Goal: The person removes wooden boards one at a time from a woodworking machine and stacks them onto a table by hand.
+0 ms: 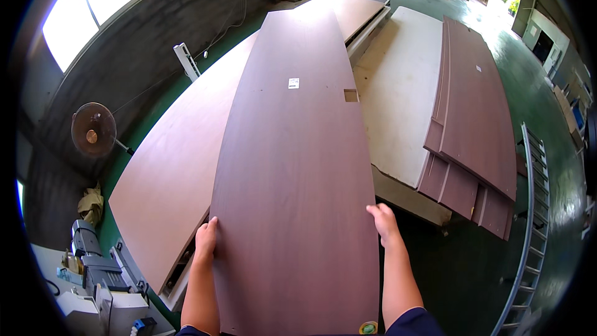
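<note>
A long brown wood-grain panel (292, 168) stretches away from me through the middle of the view. It carries a white label (294, 83), a small rectangular cutout (351, 95) by its right edge and a round sticker (368, 327) at the near right corner. My left hand (206, 238) is closed around the panel's left edge, thumb on top. Across from it, my right hand (384, 220) grips the right edge; its fingers underneath are hidden. Under and left of the panel lies a wide pale board surface (180, 155).
To the right, a pale platform (398, 99) bears stacked brown panels (476, 112). A metal ladder (533, 224) lies beyond them on the green floor. At left are a round fan (93, 129) and grey machinery (106, 270). A white post (186, 61) stands near the wall.
</note>
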`<state>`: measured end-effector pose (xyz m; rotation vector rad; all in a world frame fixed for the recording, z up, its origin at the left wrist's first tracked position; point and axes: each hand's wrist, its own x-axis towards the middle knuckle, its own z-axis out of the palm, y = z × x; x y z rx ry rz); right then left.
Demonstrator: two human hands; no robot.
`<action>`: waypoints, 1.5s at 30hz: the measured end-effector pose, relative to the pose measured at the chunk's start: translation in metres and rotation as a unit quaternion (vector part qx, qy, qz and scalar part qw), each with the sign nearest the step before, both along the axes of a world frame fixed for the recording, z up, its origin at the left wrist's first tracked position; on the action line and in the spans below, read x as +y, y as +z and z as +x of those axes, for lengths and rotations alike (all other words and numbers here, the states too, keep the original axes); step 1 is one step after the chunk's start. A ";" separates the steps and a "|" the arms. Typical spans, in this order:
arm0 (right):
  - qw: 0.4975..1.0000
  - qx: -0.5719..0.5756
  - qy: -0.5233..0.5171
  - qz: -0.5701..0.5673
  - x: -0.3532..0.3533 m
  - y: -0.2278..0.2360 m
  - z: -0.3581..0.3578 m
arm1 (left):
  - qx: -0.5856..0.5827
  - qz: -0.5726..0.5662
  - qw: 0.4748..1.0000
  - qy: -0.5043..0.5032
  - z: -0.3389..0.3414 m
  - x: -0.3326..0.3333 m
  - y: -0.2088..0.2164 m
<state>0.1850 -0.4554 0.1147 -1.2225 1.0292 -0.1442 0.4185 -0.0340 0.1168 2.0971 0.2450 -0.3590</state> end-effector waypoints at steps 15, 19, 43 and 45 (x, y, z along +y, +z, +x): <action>0.970 0.113 -0.060 -0.205 0.006 0.018 0.040 | -0.056 0.113 0.992 0.027 0.007 -0.032 0.005; 0.975 0.083 -0.077 -0.189 -0.001 0.004 0.035 | -0.046 0.102 0.994 0.014 0.008 -0.034 0.001; 0.952 0.033 -0.193 -0.234 -0.069 0.051 -0.057 | -0.010 -0.156 0.984 -0.081 -0.007 -0.157 0.048; 0.947 0.055 -0.213 -0.232 -0.086 0.056 -0.075 | -0.036 -0.145 0.984 -0.100 -0.014 -0.188 0.055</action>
